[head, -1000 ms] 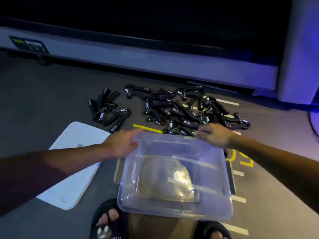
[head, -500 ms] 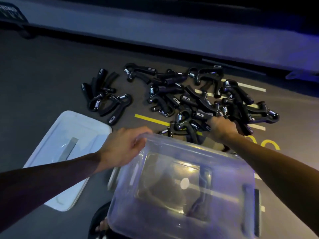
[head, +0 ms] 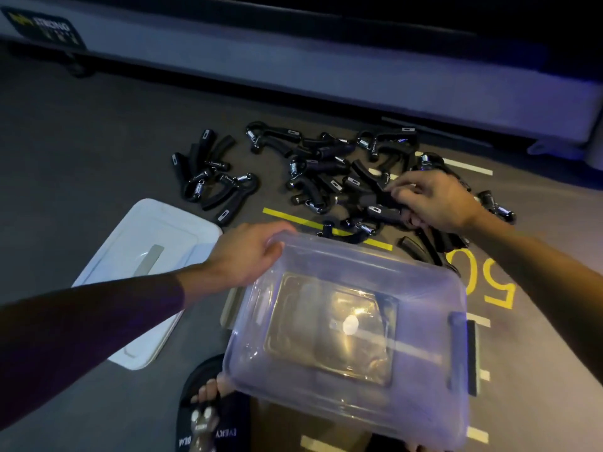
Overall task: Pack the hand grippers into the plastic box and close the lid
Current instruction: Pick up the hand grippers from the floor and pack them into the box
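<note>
Hand grippers (head: 346, 177), black with small coil springs, lie heaped on the dark floor (head: 98, 132) at about twelve o'clock from the clear plastic box (head: 424, 288), with a smaller cluster (head: 208, 181) off at about ten o'clock. The box sits open and empty at the lower centre of the view, its far rim tilted up slightly. The left hand (head: 248, 256) grips the box's far left corner, fingers curled over the rim. The right hand (head: 437, 200) reaches into the near right side of the heap, at about one o'clock from the box, and its fingers (head: 401, 190) are curled round one black gripper (head: 381, 212). The white lid (head: 146, 272) lies flat on the floor at nine o'clock from the box, just beside the left forearm. Yellow floor markings, a line (head: 293, 216) and a figure (head: 496, 285), show between the heap and the box and at its three o'clock side. A foot in a black sandal (head: 208, 415) shows at seven o'clock, partly under the box's near edge. A long pale base (head: 293, 70) of some equipment runs across the top of the view.
</note>
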Demonstrator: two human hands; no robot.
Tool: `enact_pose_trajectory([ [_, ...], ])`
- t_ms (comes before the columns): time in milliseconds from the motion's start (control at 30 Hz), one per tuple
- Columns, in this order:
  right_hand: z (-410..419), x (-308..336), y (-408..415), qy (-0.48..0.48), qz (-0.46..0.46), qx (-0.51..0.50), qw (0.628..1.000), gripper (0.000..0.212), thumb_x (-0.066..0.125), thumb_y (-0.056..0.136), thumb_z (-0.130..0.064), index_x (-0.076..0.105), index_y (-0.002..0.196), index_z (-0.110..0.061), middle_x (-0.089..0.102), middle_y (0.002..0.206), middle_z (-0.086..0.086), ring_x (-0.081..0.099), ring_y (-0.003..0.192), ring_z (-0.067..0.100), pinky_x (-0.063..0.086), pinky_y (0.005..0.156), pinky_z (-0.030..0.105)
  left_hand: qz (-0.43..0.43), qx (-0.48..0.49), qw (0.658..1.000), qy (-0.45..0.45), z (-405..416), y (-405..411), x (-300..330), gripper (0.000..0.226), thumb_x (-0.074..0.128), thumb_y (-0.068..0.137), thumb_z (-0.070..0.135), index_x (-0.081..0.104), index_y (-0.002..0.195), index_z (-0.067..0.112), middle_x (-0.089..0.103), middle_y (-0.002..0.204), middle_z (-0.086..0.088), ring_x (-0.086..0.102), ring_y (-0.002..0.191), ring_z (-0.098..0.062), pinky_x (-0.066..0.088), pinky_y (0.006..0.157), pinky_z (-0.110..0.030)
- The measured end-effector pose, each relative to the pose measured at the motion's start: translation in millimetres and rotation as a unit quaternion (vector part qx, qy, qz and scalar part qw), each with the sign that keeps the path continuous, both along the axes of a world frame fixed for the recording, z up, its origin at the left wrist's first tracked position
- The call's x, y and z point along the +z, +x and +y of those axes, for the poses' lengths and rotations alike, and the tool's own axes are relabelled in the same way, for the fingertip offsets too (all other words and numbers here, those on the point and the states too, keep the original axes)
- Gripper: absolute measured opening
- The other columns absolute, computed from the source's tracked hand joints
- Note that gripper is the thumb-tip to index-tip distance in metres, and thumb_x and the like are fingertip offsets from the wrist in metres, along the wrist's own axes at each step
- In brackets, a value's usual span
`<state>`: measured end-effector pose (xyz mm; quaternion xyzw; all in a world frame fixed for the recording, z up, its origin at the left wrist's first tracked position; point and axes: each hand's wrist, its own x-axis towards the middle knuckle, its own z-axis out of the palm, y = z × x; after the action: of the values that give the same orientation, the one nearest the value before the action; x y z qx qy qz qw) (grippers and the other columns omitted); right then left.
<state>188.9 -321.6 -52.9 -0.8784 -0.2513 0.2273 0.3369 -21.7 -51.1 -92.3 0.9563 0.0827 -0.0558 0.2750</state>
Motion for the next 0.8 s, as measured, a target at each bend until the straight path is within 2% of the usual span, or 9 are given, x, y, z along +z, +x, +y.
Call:
enact_pose_trajectory([
  [100, 3, 42, -18, 0.073, 0.039, -0.029, 0.996, 0.023, 0.052, 0.097, -0.013, 0.074, 0.097, -0.018, 0.057, 0.051, 0.005, 0.041, 0.034, 0.01, 0.033, 0.038, 0.016, 0.003, 0.004, 1.0, 0.008, -4, -1, 5, 0.033, 0.058, 0.095, 0.027, 0.061, 0.123, 0.045, 0.054, 0.071, 0.011, 0.065, 0.085, -0.024, 0.05, 0.071, -0.033],
  [167, 6, 66, -38, 0.106, 0.103, -0.025, 0.989, 0.025, 0.049, 0.099, -0.013, 0.073, 0.093, -0.013, 0.053, 0.05, 0.007, 0.035, 0.034, 0.01, 0.03, 0.037, 0.016, 0.005, 0.014, 1.0, 0.018, -6, -1, 6, 0.034, 0.058, 0.094, 0.028, 0.062, 0.124, 0.044, 0.065, 0.08, 0.006, 0.066, 0.092, -0.027, 0.052, 0.073, -0.035],
  [233, 8, 79, -59, 0.093, 0.185, -0.002, 0.978, 0.029, 0.049, 0.101, -0.021, 0.069, 0.083, -0.011, 0.049, 0.052, 0.009, 0.032, 0.036, 0.012, 0.03, 0.039, 0.018, 0.014, 0.033, 0.999, 0.038, -6, 0, 5, 0.034, 0.058, 0.091, 0.028, 0.064, 0.122, 0.039, 0.071, 0.099, -0.002, 0.066, 0.098, -0.03, 0.051, 0.074, -0.035],
  [267, 9, 79, -69, 0.064, 0.224, 0.012, 0.972, 0.032, 0.049, 0.101, -0.024, 0.069, 0.081, -0.009, 0.048, 0.053, 0.009, 0.031, 0.037, 0.012, 0.03, 0.039, 0.019, 0.017, 0.036, 0.998, 0.038, -6, 0, 4, 0.035, 0.057, 0.088, 0.028, 0.065, 0.12, 0.038, 0.071, 0.1, -0.004, 0.066, 0.096, -0.031, 0.051, 0.073, -0.035],
  [333, 13, 68, -88, -0.001, 0.293, 0.034, 0.955, 0.033, 0.051, 0.1, -0.026, 0.069, 0.091, 0.001, 0.048, 0.053, 0.009, 0.033, 0.037, 0.012, 0.03, 0.038, 0.019, 0.009, 0.03, 0.999, 0.024, -6, -1, 4, 0.04, 0.054, 0.085, 0.027, 0.063, 0.121, 0.043, 0.067, 0.086, 0.0, 0.064, 0.088, -0.029, 0.053, 0.071, -0.036],
  [433, 23, 30, -112, -0.08, 0.345, 0.032, 0.935, 0.039, 0.056, 0.096, -0.025, 0.066, 0.101, 0.011, 0.051, 0.05, 0.005, 0.037, 0.035, 0.011, 0.032, 0.036, 0.017, 0.005, 0.026, 0.999, 0.027, -5, -1, 3, 0.034, 0.058, 0.094, 0.031, 0.061, 0.123, 0.047, 0.055, 0.073, 0.01, 0.059, 0.088, -0.026, 0.052, 0.075, -0.036],
  [633, 44, -42, -139, -0.172, 0.379, -0.012, 0.909, 0.033, 0.054, 0.094, -0.032, 0.061, 0.074, -0.006, 0.05, 0.051, 0.006, 0.032, 0.038, 0.014, 0.027, 0.037, 0.015, -0.018, 0.014, 1.0, 0.013, -2, 0, -2, 0.033, 0.059, 0.093, 0.029, 0.063, 0.122, 0.044, 0.049, 0.06, 0.017, 0.055, 0.075, -0.025, 0.053, 0.073, -0.037],
  [733, 52, -63, -143, -0.187, 0.388, -0.028, 0.902, 0.036, 0.05, 0.097, -0.035, 0.057, 0.076, -0.006, 0.047, 0.051, 0.007, 0.03, 0.039, 0.015, 0.024, 0.039, 0.016, -0.038, 0.01, 0.999, 0.006, -4, 0, -4, 0.027, 0.059, 0.094, 0.035, 0.063, 0.119, 0.044, 0.048, 0.056, 0.017, 0.054, 0.071, -0.025, 0.054, 0.074, -0.039],
  [800, 57, -71, -144, -0.186, 0.398, -0.032, 0.898, 0.04, 0.043, 0.101, -0.034, 0.055, 0.077, -0.005, 0.047, 0.053, 0.008, 0.029, 0.036, 0.015, 0.024, 0.04, 0.017, -0.043, 0.007, 0.999, 0.002, -5, -1, -3, 0.025, 0.058, 0.095, 0.048, 0.063, 0.119, 0.042, 0.048, 0.055, 0.014, 0.06, 0.074, -0.028, 0.054, 0.074, -0.039],
])
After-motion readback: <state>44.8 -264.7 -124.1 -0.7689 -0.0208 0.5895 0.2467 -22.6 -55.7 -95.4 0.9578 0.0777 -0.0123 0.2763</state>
